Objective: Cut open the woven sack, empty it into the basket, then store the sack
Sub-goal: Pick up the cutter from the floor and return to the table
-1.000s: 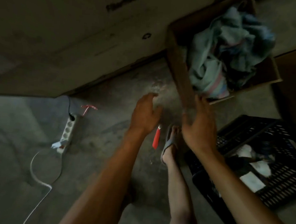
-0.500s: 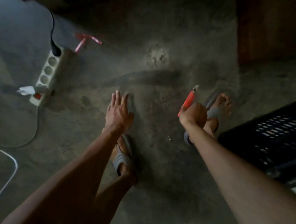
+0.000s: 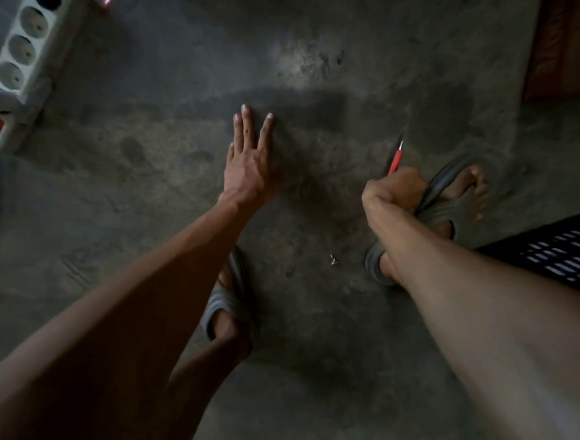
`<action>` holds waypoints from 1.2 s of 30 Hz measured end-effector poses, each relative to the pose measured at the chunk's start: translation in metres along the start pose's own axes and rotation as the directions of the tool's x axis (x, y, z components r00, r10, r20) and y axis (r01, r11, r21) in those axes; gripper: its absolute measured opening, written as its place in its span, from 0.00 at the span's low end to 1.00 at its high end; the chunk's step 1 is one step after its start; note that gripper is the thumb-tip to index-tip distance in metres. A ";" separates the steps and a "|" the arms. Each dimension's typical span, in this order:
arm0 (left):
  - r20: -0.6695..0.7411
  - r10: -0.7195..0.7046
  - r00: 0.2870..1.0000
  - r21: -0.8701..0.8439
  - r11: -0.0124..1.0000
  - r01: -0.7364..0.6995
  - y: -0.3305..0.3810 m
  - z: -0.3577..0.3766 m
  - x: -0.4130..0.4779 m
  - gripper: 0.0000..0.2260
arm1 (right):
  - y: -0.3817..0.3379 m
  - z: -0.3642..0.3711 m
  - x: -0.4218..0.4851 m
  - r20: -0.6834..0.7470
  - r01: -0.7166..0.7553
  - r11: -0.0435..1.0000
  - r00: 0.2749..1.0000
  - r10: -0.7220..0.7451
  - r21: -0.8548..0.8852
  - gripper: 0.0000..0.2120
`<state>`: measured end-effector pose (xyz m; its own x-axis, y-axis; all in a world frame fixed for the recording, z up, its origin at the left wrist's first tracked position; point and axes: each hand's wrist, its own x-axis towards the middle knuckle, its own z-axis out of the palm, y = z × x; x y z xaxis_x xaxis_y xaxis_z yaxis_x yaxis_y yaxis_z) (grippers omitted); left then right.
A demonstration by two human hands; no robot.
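The right hand [image 3: 392,189] is clenched around a red cutter [image 3: 396,160], its tip pointing far. The left hand [image 3: 249,160] is released, fingers spread above the dim grey concrete floor [image 3: 147,182]. A black slatted basket [image 3: 564,252] sits at the right edge; the sack is out of view. A white power strip [image 3: 22,53] lies far left. Since 0.5 s ago the view has closed in on the floor.

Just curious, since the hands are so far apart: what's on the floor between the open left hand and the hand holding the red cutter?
In the head view, only bare concrete floor lies between the left hand and the right hand gripping the red cutter.
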<state>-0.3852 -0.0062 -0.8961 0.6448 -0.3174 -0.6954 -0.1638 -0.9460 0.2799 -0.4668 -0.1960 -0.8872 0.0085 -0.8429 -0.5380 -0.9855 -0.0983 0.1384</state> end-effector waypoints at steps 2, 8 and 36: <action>0.067 0.009 0.998 0.032 0.999 -0.011 0.003 -0.024 -0.011 0.39 | 0.001 -0.023 -0.016 0.036 0.047 0.999 0.998 -0.047 -0.014 0.12; 0.163 0.008 0.987 -0.058 0.998 0.001 0.025 -0.146 -0.101 0.27 | -0.011 -0.139 -0.111 0.172 0.210 0.976 0.961 -0.216 0.051 0.11; -0.668 0.029 0.743 -0.283 0.914 -0.290 0.161 -0.785 -0.416 0.21 | -0.211 -0.727 -0.472 -0.474 0.902 0.403 0.426 -0.771 0.156 0.17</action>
<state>-0.0939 0.0254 -0.0425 0.9736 -0.2185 -0.0666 -0.1251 -0.7538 0.6451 -0.1397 -0.1626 -0.0579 0.8435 -0.5340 0.0580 -0.4157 -0.7172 -0.5592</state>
